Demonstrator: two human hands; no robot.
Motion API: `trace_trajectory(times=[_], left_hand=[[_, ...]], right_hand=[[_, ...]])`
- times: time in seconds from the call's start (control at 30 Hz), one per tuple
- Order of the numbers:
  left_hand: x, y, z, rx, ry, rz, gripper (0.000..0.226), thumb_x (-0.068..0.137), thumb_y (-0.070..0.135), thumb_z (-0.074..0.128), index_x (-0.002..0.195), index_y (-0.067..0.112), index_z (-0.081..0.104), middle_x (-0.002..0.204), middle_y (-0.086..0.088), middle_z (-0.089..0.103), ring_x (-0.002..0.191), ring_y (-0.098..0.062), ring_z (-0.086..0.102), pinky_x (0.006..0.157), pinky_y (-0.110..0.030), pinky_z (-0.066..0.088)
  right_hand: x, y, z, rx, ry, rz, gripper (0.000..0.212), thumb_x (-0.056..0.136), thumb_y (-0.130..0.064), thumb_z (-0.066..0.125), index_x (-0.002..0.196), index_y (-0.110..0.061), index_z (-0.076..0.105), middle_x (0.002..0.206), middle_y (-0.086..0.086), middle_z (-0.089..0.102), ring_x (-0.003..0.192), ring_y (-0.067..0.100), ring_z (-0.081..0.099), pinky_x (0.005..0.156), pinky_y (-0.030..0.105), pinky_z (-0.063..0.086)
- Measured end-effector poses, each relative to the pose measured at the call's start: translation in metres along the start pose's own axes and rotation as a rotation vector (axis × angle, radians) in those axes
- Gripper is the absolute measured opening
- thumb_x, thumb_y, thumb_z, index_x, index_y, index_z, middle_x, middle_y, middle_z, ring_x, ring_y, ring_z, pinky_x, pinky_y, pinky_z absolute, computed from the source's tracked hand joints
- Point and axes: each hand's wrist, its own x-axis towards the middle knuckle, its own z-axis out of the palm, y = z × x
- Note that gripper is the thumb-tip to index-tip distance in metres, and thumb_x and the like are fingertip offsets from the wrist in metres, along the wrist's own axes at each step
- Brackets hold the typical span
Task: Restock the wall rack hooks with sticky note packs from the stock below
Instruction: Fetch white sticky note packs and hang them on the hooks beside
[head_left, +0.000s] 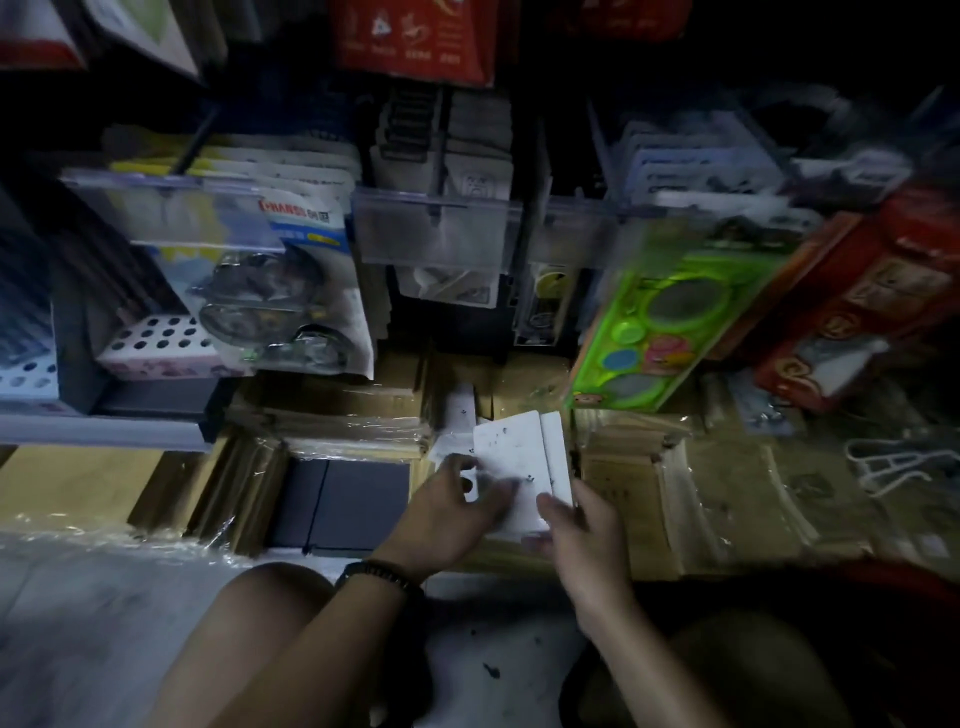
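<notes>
Crouching over the stock, the person holds a few white packs (511, 457) in both hands, just above the brown wrapped bundles (727, 483) that lie under the rack. The left hand (457, 501) has its grip curled round the left edge of the packs, with fingers across the face and a dark bracelet (382, 571) at the wrist. The right hand (574, 525) pinches the lower right corner, thumb on top. At least two packs show, one slipped a little to the right of the other. The view is dim and blurred, so I cannot tell how many lie beneath.

The hooks (193, 145) are higher up, behind clear label strips (436, 228), and those in view look loaded already. A green stencil card (670, 322) hangs tilted just above and to the right of the packs.

Several things could go wrong from here:

- **Dropped pack:** the packs are fanned rather than squared, so one could slide out and drop among the bundles if either grip loosens on the way up.
- **Knocked card:** lifting straight up on the right side may knock the green card, which already hangs askew.
- **Missed hook:** in this poor light a hanging hole is hard to find, and a missed hook tip would bend or tear the pack.
- **Wrong goods:** the crowded hooks make it easy to hang packs in front of the wrong goods.
</notes>
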Motion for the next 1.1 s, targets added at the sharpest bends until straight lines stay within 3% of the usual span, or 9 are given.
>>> trace_trajectory(times=[0.1,0.17,0.3,0.43,0.5,0.6,0.8,1.0,1.1], left_hand=[[-0.009,0.009,0.02,-0.177,-0.084,-0.069,0.092,0.062,0.087,0.075,0.135,0.036,0.054,0.117,0.005,0.077,0.104,-0.012,0.075,0.088,-0.033,0.06],[-0.014,0.013,0.032,-0.263,-0.11,-0.091,0.091,0.063,0.081,0.083,0.136,0.036,0.054,0.12,0.002,0.077,0.11,-0.016,0.075,0.101,-0.045,0.059],[-0.024,0.022,0.044,-0.505,-0.117,-0.037,0.06,0.089,0.044,0.078,0.131,0.005,0.059,0.115,-0.018,0.074,0.112,-0.035,0.072,0.104,-0.054,0.056],[-0.032,0.027,0.036,-0.728,-0.156,-0.034,0.029,0.105,0.008,0.06,0.133,0.002,0.064,0.127,-0.025,0.072,0.121,-0.045,0.069,0.099,-0.055,0.06],[-0.039,0.033,0.033,-0.697,-0.164,-0.023,0.031,0.103,0.007,0.063,0.134,0.008,0.066,0.126,-0.022,0.074,0.116,-0.04,0.073,0.085,-0.047,0.066],[-0.05,0.038,0.027,-0.588,-0.121,-0.013,0.038,0.097,0.012,0.074,0.135,0.015,0.067,0.122,-0.014,0.078,0.11,-0.033,0.076,0.074,-0.039,0.064],[-0.081,0.052,0.006,-0.629,-0.164,0.053,0.04,0.101,0.008,0.067,0.14,0.01,0.061,0.132,-0.017,0.073,0.119,-0.039,0.072,0.089,-0.049,0.064],[-0.127,0.097,0.002,-0.506,-0.112,0.22,0.037,0.099,0.014,0.071,0.136,0.013,0.065,0.128,-0.017,0.075,0.113,-0.041,0.074,0.084,-0.051,0.064],[-0.148,0.142,-0.001,-0.476,-0.082,0.325,0.037,0.098,0.012,0.073,0.134,0.014,0.065,0.125,-0.014,0.076,0.108,-0.039,0.076,0.079,-0.048,0.064]], right_hand=[[-0.032,0.015,-0.004,-0.106,0.055,-0.103,0.03,0.09,-0.051,0.063,0.114,-0.037,0.075,0.1,-0.006,0.08,0.094,0.021,0.077,0.084,0.056,0.063],[-0.038,0.009,-0.004,-0.202,0.048,-0.206,0.034,0.088,-0.053,0.06,0.114,-0.036,0.075,0.097,-0.009,0.078,0.093,0.013,0.075,0.083,0.049,0.063],[-0.053,-0.019,-0.009,-0.31,-0.097,-0.504,0.041,0.084,-0.028,0.071,0.126,-0.029,0.071,0.12,-0.009,0.066,0.115,0.004,0.065,0.096,0.026,0.055],[-0.05,-0.03,-0.021,-0.274,0.052,-0.547,0.036,0.088,-0.045,0.069,0.123,-0.038,0.073,0.125,-0.008,0.057,0.126,0.004,0.055,0.105,0.02,0.045],[-0.047,-0.03,-0.025,-0.205,0.111,-0.543,0.03,0.094,-0.033,0.074,0.123,-0.038,0.073,0.128,-0.013,0.063,0.127,0.007,0.06,0.103,0.028,0.052],[-0.05,-0.036,-0.03,-0.066,-0.039,-0.436,0.045,0.097,-0.013,0.076,0.133,-0.039,0.069,0.138,-0.013,0.069,0.13,0.014,0.065,0.099,0.045,0.061],[-0.074,-0.063,-0.048,0.003,-0.026,-0.4,0.05,0.093,-0.008,0.08,0.128,-0.042,0.072,0.13,-0.008,0.075,0.12,0.016,0.072,0.095,0.05,0.063],[-0.113,-0.114,-0.074,0.033,0.001,-0.502,0.057,0.087,-0.022,0.089,0.136,-0.042,0.068,0.128,-0.003,0.075,0.117,0.018,0.074,0.095,0.044,0.063],[-0.132,-0.157,-0.095,0.128,0.022,-0.545,0.054,0.084,-0.004,0.088,0.124,-0.038,0.075,0.11,-0.006,0.082,0.101,0.008,0.078,0.079,0.028,0.065]])
